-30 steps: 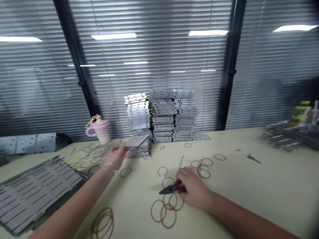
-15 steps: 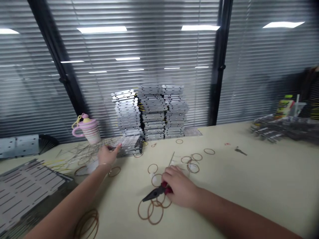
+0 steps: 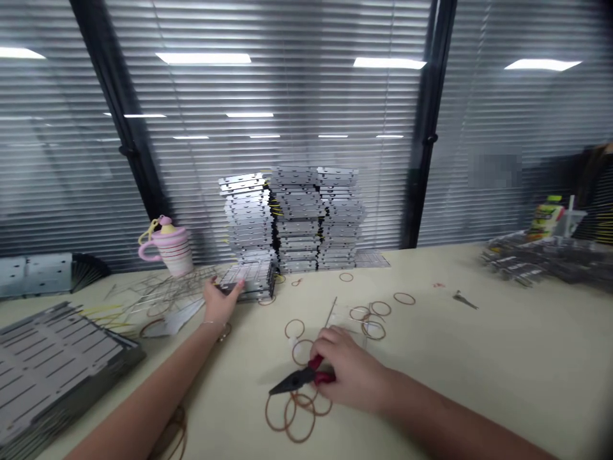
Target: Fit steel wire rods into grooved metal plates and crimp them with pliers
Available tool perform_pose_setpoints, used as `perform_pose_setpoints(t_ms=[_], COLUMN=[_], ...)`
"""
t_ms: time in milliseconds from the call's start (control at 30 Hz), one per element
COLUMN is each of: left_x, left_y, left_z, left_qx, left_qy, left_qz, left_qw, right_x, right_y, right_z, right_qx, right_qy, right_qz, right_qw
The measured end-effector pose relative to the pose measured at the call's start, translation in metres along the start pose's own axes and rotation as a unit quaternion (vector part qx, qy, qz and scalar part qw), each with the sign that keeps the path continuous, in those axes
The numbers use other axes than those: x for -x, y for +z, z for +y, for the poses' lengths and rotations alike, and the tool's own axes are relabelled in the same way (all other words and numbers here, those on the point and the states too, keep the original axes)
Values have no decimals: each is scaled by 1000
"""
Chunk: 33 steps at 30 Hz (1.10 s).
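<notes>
Pliers (image 3: 293,381) low over table (image 3: 454,358), near brown rings (image 3: 301,441); right hand (image 3: 352,367) gripping red handles. Left hand (image 3: 221,305) at low panel stack (image 3: 256,275), thumb and fingers spread, can't tell if gripping. Tall stacks (image 3: 297,220) behind; striped mug (image 3: 175,252) left.

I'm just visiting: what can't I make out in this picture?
In the head view:
Pliers: handle ends covered by the right hand.
Small stack: near left corner hidden behind the left hand.
Rubber bands at the bottom: partly behind the left forearm, cut off by the bottom edge.
Large panels: cut off by the left edge.
Bottle: label too small and blurred.
</notes>
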<state>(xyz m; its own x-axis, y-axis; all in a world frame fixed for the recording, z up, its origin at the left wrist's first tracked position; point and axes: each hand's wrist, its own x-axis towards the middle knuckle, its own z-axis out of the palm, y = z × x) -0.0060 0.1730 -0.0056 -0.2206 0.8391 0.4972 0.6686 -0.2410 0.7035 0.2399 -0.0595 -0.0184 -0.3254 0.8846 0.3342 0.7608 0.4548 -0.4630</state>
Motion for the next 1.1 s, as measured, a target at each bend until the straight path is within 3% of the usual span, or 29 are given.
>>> perform_pose_setpoints(t_ms=[167,500,733,867,967,1033,1100], left_x=[-1,-14,-11,-2,10,20,29], left_y=[-8,-7,-10,-12,-16,-25,-43], left_z=[-11,-25,-24,-12,8,25,43], left_qx=[-5,-4,11,-3,-14,-16,-13], left_qy=[71,114,92,73,69,84,120], left_qz=[-21,-64,-20,20,33,7,-54], left_qw=[997,991,996,997,997,996,991], right_x=[5,5,4,-3,-3,0,2], right_y=[5,8,9,-16,-44,-55,-57], right_z=[-6,-8,-5,17,45,61,71], right_qx=[-50,-53,-134,-144,-34,8,31], right_qy=[-22,-20,7,-25,61,116,143], right_qz=[-23,-32,-45,-111,-99,-86,-79], right_qw=[998,998,990,983,993,990,986])
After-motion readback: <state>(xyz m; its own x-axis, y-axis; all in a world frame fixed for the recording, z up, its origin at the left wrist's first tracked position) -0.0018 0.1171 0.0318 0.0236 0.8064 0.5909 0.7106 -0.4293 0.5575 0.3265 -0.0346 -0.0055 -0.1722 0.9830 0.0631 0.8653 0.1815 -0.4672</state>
